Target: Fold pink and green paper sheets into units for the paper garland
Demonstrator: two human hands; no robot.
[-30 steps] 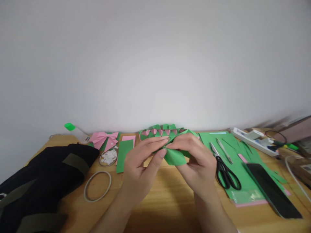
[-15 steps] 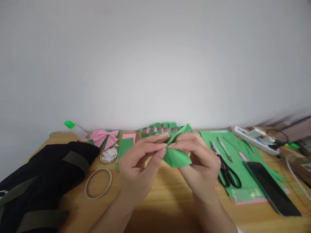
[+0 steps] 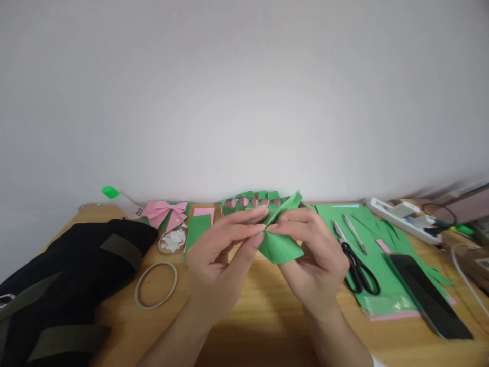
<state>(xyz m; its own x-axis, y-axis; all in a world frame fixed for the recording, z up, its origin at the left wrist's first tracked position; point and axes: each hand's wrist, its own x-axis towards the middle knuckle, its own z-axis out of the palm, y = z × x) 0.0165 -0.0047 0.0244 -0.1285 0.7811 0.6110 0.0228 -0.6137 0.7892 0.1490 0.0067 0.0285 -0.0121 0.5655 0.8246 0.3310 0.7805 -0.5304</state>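
Note:
A folded piece of green paper (image 3: 281, 248) is held up above the table between both hands. My left hand (image 3: 225, 255) pinches its middle between thumb and fingers. From the other side, my right hand (image 3: 315, 250) grips the same paper, its fingertips close to those of the left. One corner of the paper points up and the lower part flares out below the pinch. Behind the hands, against the wall, lie green and pink folded paper pieces (image 3: 248, 200), partly hidden.
Left are a dark cloth item (image 3: 76, 270), tape ring (image 3: 156, 285), dish of white scraps (image 3: 172, 240), pink paper bow (image 3: 164, 214) and green-capped bottle (image 3: 126, 204). Right are black-handled scissors (image 3: 358, 270), a pen (image 3: 355, 234), green sheets (image 3: 376, 285), a phone (image 3: 428, 295) and power strip (image 3: 401, 219).
Both hands keep their pinch on the green paper, almost unmoved. The view has shifted very slightly.

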